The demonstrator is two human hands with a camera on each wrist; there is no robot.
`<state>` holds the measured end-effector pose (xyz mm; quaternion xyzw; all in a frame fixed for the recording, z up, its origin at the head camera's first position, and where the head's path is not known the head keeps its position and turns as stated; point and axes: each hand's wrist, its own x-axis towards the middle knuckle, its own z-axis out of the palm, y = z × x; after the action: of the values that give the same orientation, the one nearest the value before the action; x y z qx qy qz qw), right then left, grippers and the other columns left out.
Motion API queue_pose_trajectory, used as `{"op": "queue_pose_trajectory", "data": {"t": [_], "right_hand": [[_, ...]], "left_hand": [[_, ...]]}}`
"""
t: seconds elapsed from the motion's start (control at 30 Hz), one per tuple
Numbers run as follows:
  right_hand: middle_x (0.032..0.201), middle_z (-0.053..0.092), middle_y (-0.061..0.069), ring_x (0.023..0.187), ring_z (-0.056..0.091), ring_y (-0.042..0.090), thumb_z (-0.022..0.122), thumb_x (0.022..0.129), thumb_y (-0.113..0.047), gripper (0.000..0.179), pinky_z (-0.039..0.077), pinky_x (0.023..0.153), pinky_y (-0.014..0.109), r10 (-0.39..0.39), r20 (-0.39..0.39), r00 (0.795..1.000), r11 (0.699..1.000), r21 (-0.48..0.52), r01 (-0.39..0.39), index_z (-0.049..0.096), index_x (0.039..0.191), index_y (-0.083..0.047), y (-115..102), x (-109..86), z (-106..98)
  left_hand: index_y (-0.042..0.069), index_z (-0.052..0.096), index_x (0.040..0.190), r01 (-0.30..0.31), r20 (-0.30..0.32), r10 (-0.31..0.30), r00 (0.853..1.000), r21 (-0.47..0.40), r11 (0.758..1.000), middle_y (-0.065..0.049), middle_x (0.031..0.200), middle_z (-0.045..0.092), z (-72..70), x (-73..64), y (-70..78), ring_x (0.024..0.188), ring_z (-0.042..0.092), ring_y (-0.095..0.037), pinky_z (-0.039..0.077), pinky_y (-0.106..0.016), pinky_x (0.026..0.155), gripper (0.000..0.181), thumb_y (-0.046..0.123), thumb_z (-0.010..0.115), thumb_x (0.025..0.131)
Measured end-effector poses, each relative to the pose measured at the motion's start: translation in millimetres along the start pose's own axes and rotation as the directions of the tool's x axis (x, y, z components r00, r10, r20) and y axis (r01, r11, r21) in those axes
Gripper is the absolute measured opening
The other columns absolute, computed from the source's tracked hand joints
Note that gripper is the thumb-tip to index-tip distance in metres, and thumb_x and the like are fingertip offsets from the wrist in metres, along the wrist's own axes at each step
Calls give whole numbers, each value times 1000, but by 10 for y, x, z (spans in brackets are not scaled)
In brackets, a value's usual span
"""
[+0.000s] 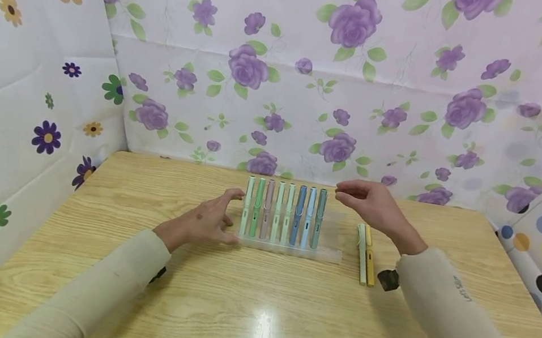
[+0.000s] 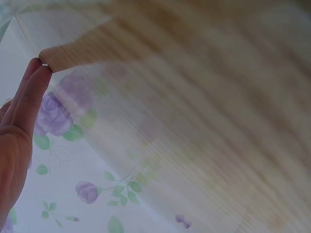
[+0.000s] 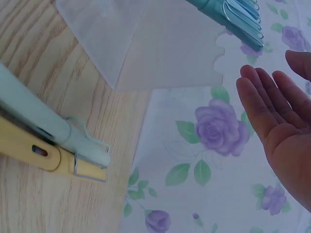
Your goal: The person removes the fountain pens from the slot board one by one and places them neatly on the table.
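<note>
A translucent pen stand (image 1: 331,234) holds a row of several upright pens, with green and mauve pens toward the left and blue and teal pens toward the right. My left hand (image 1: 205,220) is at the stand's left end, thumb low and fingers spread along that side; in the left wrist view its fingers (image 2: 31,99) look straight. Whether they press on the stand is hard to tell. Just right of the teal pen (image 1: 319,218), my right hand (image 1: 369,202) hovers with nothing in it. Its fingers (image 3: 257,99) are extended beside the stand in the right wrist view.
A pale green pen (image 1: 361,252) and a yellow pen (image 1: 370,259) lie side by side on the wooden table (image 1: 212,304), right of the stand. Behind the table's far edge hangs a flowered cloth (image 1: 298,121). A patterned sheet (image 1: 31,74) stands at the left.
</note>
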<state>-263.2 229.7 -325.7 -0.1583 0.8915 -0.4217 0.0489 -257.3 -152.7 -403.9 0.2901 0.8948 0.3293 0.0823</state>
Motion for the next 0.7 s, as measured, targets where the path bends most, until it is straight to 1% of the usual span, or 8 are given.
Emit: {"op": "queue_pose_trajectory", "data": {"t": [0.2,0.37,0.53,0.7], "right_hand": [[124,65,17,111,64,31,64,100,-23,40,52,93,46,-43,13,999,999,22,43,62,132,1,-9,64,88],[125,65,17,109,65,30,65,100,-17,37,53,91,46,-79,33,996,996,35,78,62,132,1,3,102,151],[126,64,19,110,64,31,64,100,-15,39,53,91,45,-90,40,995,996,32,88,60,135,2,26,125,206],[124,64,20,111,63,33,63,101,-16,38,52,93,48,-94,31,995,996,0,94,59,135,1,48,150,226]], "left_hand": [[19,16,151,5,3,-5,1000,2,1000,-12,157,29,4,-3,-1,106,67,-28,54,-48,87,99,28,86,81],[20,16,151,12,9,-12,1000,-1,1000,-12,157,30,-1,-7,7,107,67,-28,55,-46,86,99,27,86,82],[19,15,152,11,15,-11,1000,2,1000,-13,157,30,-5,-11,4,106,67,-29,55,-46,86,100,29,85,82],[19,15,152,7,18,-7,1000,1,1000,-12,157,29,-8,-4,10,106,67,-28,55,-45,85,99,31,85,82]]}}
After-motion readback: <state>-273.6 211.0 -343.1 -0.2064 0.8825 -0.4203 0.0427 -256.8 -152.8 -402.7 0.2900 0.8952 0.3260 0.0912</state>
